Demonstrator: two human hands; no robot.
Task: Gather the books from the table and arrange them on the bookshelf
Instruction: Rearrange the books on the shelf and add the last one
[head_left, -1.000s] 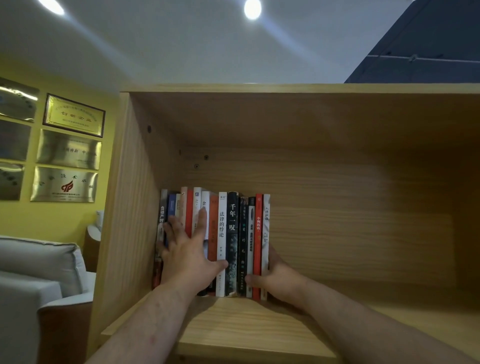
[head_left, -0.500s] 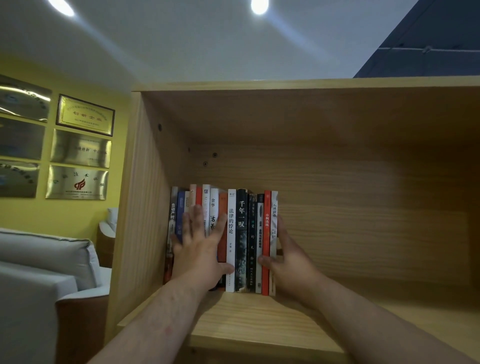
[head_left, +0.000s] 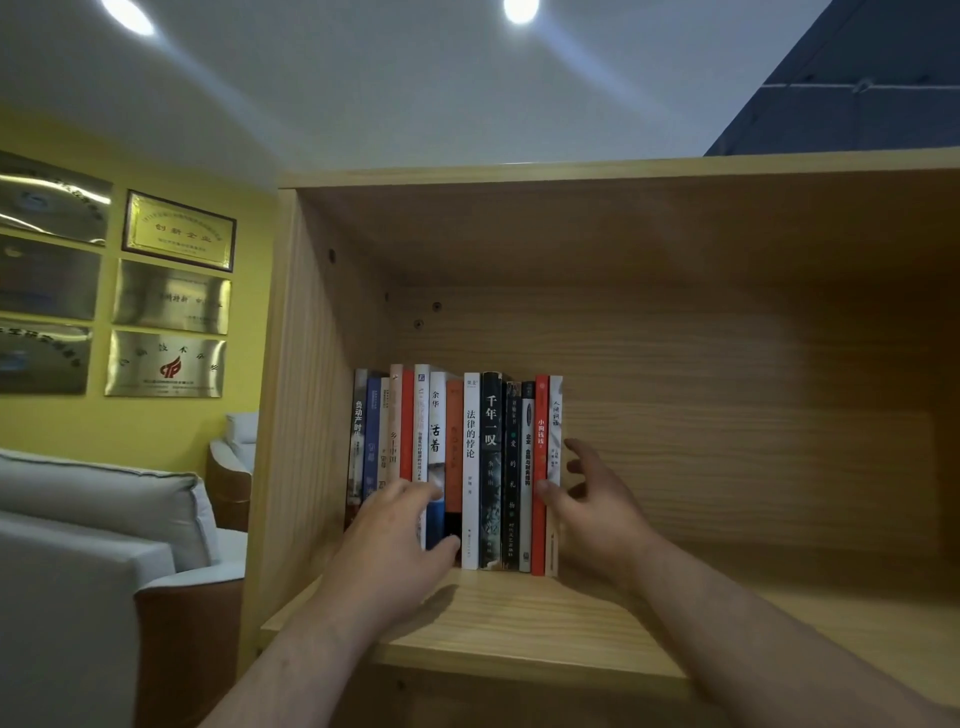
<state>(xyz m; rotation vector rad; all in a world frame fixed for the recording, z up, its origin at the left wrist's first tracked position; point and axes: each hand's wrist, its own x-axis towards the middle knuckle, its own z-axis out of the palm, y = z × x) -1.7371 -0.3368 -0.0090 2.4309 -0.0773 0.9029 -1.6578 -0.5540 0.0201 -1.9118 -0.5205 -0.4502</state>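
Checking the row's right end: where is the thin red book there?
Head view: the red book stands upright, second from the right end of the row, between a grey-spined book and the white end book, by the right hand.

Left hand (head_left: 396, 543) and right hand (head_left: 597, 512), forearms (head_left: 727, 618) bare.

Free shelf board (head_left: 727, 597) right of the book row (head_left: 491, 467); side panel (head_left: 311, 415) close on its left.

Upright paperback books (head_left: 470, 467) stand in a row at the left end inside the light wooden bookshelf (head_left: 519, 623), mid-frame; brass wall plaques (head_left: 171, 296) hang upper left.
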